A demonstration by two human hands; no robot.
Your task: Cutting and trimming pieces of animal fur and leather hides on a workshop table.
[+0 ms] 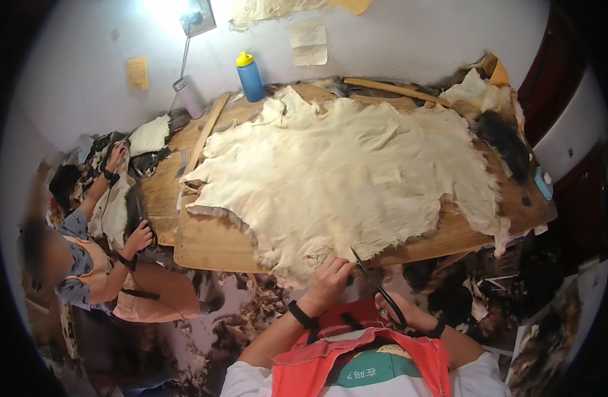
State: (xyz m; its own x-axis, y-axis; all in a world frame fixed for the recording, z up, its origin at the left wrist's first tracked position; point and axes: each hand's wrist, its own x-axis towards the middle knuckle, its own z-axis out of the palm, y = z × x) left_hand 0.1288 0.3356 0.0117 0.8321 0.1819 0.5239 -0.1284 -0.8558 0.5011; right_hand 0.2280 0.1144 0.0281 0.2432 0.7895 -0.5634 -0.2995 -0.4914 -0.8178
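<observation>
A large cream-coloured animal hide (330, 169) lies spread flesh side up over the table, with fur showing along its ragged border. At its near edge, my left hand (327, 281) has its fingers closed together on the rim of the skin. Just to the right, my right hand (413, 312) grips a pair of black-handled scissors (390, 302). Their blades point up and away, with the tips over the hide's near edge beside my left fingers. Whether the blades are parted is hard to make out.
The wooden table (215, 245) shows along its near left edge. A blue bottle (251, 81), a pinkish tumbler (188, 99) and wooden strips (208, 132) sit at the back. Dark fur (502, 142) lies right. At left, a co-worker's hand (140, 239) holds scissors near another pelt.
</observation>
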